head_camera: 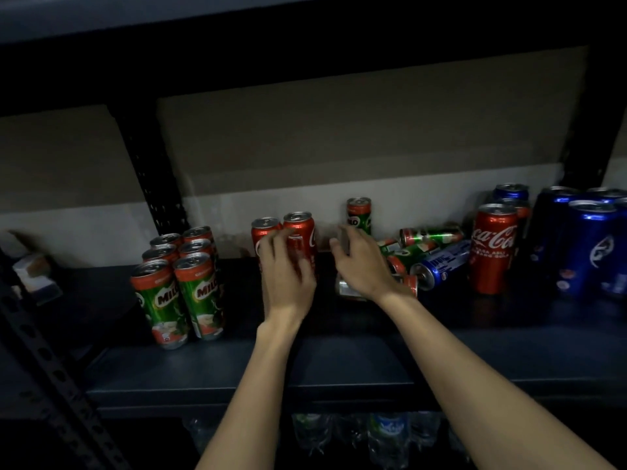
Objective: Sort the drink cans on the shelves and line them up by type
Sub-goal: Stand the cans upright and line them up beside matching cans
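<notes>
Dark shelf (339, 354), dim light; Milo block (179, 276) stands sorted at the left, two rows, upright; two Coca-Cola cans (300, 232) upright just right of it, near the back wall.

Left hand (286, 269) lies over the fronts of those two red cans, fingers spread and touching them, not curled round either.

Right hand (361, 262) hovers fingers-apart above a toppled can (347, 288) lying directly beneath its palm; whether it touches, cannot tell.

The loose heap (420, 252) of Milo and one blue can lies on its sides just right of that hand, long axes running roughly left-right; so the right hand is the nearer one.

A lone Coca-Cola can (493, 249) stands upright beyond the heap, blue cans (590, 245) grouped far right.
</notes>
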